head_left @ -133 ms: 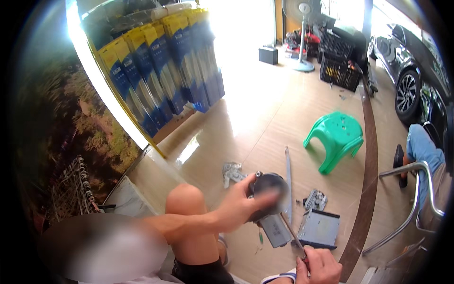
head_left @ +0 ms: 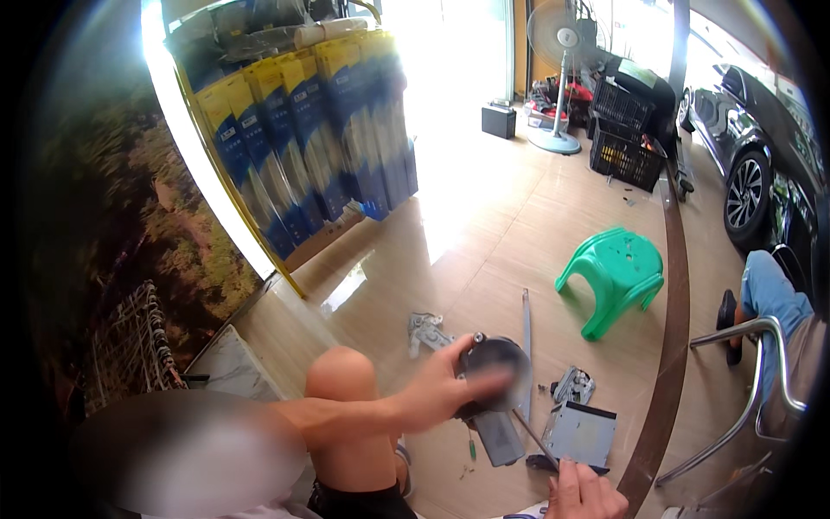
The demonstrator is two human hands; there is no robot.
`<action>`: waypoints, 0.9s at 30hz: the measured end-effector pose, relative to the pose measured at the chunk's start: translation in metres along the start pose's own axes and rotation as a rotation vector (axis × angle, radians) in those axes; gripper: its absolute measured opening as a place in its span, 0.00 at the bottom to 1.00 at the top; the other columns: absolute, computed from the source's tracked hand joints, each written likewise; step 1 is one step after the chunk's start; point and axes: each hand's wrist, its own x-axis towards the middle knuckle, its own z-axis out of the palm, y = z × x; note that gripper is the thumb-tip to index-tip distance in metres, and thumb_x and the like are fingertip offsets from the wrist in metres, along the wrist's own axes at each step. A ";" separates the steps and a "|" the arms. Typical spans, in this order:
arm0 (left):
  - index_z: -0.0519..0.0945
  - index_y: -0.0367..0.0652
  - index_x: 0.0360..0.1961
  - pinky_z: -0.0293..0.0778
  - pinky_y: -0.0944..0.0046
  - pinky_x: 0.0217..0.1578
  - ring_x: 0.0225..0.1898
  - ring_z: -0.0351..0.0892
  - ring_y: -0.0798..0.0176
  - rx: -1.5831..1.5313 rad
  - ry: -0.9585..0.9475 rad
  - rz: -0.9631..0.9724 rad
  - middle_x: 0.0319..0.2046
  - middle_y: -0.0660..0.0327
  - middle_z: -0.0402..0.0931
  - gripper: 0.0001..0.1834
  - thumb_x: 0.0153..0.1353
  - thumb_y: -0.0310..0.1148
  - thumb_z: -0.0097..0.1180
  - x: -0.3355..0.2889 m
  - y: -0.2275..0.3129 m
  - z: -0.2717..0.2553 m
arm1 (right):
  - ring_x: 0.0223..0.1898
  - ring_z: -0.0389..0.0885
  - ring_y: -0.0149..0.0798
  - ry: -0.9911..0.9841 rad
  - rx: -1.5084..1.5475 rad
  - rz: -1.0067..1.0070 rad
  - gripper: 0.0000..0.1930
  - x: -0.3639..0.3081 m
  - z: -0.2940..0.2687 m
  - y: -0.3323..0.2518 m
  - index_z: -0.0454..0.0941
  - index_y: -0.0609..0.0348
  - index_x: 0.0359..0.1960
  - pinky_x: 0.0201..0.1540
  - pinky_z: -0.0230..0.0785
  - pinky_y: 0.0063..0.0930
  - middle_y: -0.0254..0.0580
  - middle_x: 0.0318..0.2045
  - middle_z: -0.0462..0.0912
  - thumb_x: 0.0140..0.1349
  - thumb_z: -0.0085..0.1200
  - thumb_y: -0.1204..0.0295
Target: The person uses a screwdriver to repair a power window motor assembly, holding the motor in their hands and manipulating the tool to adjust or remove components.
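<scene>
My left hand (head_left: 454,381) grips a dark round device (head_left: 497,356) with its fingers wrapped round the side; part of it is smeared by motion. A flat grey metal part (head_left: 500,438) extends below it; I cannot tell whether it is attached. My right hand (head_left: 584,491), low in the view, is closed around a screwdriver, its handle mostly hidden. The screwdriver's thin shaft (head_left: 534,438) slants up toward the device's lower edge; whether the tip touches is unclear. Beneath, on the floor, lies a small green-handled tool (head_left: 472,449).
On the tiled floor lie a metal bracket (head_left: 425,333), a long metal strip (head_left: 526,337), a small metal mechanism (head_left: 574,386) and a flat silver box (head_left: 584,432). A green stool (head_left: 618,268) stands beyond. At right sits a person (head_left: 769,290) on a metal-framed chair (head_left: 742,415).
The view has tilted up slightly, so the room sits lower in the picture. Both hands keep their holds, and the right hand shows a little less.
</scene>
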 end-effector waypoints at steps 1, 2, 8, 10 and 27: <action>0.73 0.38 0.50 0.74 0.71 0.43 0.41 0.76 0.73 0.078 -0.023 0.001 0.40 0.63 0.78 0.19 0.62 0.33 0.64 -0.002 0.002 0.002 | 0.23 0.78 0.38 -0.054 -0.051 -0.001 0.12 -0.002 -0.004 0.001 0.83 0.55 0.45 0.22 0.70 0.30 0.37 0.31 0.81 0.58 0.60 0.74; 0.73 0.38 0.50 0.73 0.71 0.43 0.41 0.76 0.74 0.134 -0.036 0.064 0.40 0.64 0.78 0.18 0.62 0.33 0.64 -0.002 -0.005 0.001 | 0.22 0.77 0.41 -0.072 -0.028 -0.017 0.11 -0.006 -0.004 0.001 0.82 0.58 0.45 0.21 0.69 0.31 0.40 0.30 0.82 0.61 0.57 0.73; 0.73 0.39 0.51 0.74 0.70 0.39 0.40 0.76 0.74 0.132 -0.055 0.107 0.41 0.63 0.79 0.23 0.60 0.39 0.66 0.000 -0.014 -0.010 | 0.22 0.76 0.29 -0.357 1.015 0.596 0.14 -0.011 0.011 -0.001 0.79 0.67 0.48 0.23 0.68 0.26 0.47 0.29 0.83 0.63 0.55 0.74; 0.73 0.39 0.51 0.75 0.70 0.39 0.40 0.76 0.73 0.094 -0.044 0.081 0.41 0.63 0.79 0.23 0.60 0.39 0.66 -0.002 -0.011 -0.008 | 0.23 0.77 0.28 -0.426 1.237 0.746 0.14 -0.001 0.004 0.001 0.79 0.67 0.48 0.25 0.69 0.26 0.47 0.30 0.83 0.63 0.55 0.74; 0.73 0.36 0.49 0.74 0.70 0.42 0.42 0.76 0.73 0.090 0.017 0.099 0.40 0.61 0.79 0.21 0.62 0.39 0.64 -0.005 0.005 -0.010 | 0.19 0.76 0.41 -0.029 0.053 -0.124 0.16 0.006 0.010 -0.001 0.79 0.64 0.51 0.21 0.69 0.32 0.49 0.31 0.83 0.62 0.54 0.75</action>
